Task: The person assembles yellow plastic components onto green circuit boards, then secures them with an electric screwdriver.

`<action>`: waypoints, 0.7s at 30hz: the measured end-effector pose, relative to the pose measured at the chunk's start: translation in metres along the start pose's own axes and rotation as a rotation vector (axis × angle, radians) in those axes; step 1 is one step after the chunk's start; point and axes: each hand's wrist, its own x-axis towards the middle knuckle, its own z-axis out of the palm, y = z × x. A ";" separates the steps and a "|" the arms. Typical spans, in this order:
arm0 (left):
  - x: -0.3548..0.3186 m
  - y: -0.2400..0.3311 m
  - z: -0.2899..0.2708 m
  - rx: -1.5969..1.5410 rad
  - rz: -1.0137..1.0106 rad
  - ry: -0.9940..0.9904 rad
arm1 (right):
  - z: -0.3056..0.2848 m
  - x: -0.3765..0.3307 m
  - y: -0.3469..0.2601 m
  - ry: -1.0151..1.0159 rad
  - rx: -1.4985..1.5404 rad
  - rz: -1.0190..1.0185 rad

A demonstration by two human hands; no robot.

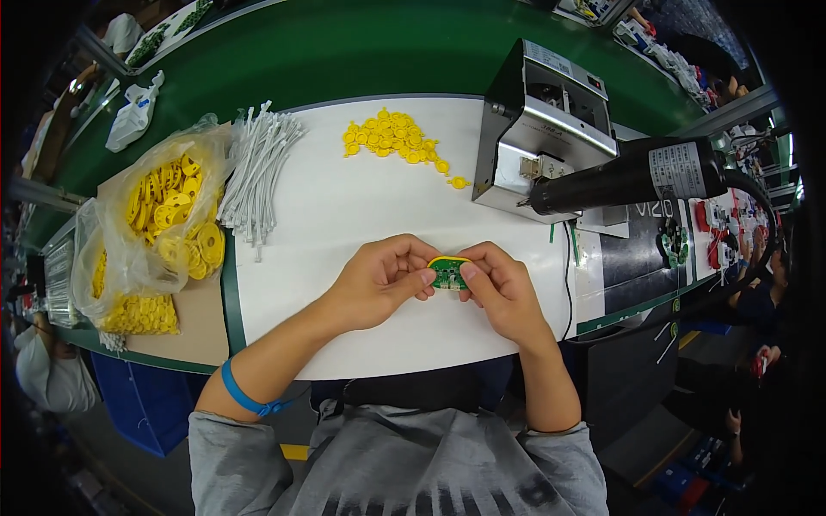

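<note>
Both hands meet at the near middle of the work mat [344, 224], the left hand [379, 279] and right hand [503, 288] pinching a small circuit board [447, 273] between them. Behind it lies a heap of plastic discs [391, 136]; cable ties [258, 172] and bagged discs [168, 211] lie left, a metal machine [542, 129] right.

A white work mat [344, 224] on the green bench [361, 52] carries a heap of yellow plastic discs [391, 136], a bundle of white cable ties [256, 168] and a grey metal machine [542, 120].
</note>
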 end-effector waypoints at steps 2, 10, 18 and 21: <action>-0.001 0.000 0.000 0.032 -0.003 -0.005 | -0.001 -0.002 0.004 0.021 -0.075 -0.055; 0.004 -0.005 0.011 0.025 0.100 0.057 | 0.003 0.000 0.005 0.111 -0.126 -0.102; 0.002 -0.002 0.006 -0.001 0.026 0.010 | 0.002 -0.005 0.004 0.098 -0.132 -0.119; 0.005 0.000 0.011 0.008 0.001 0.000 | -0.001 -0.004 -0.002 0.105 -0.195 -0.100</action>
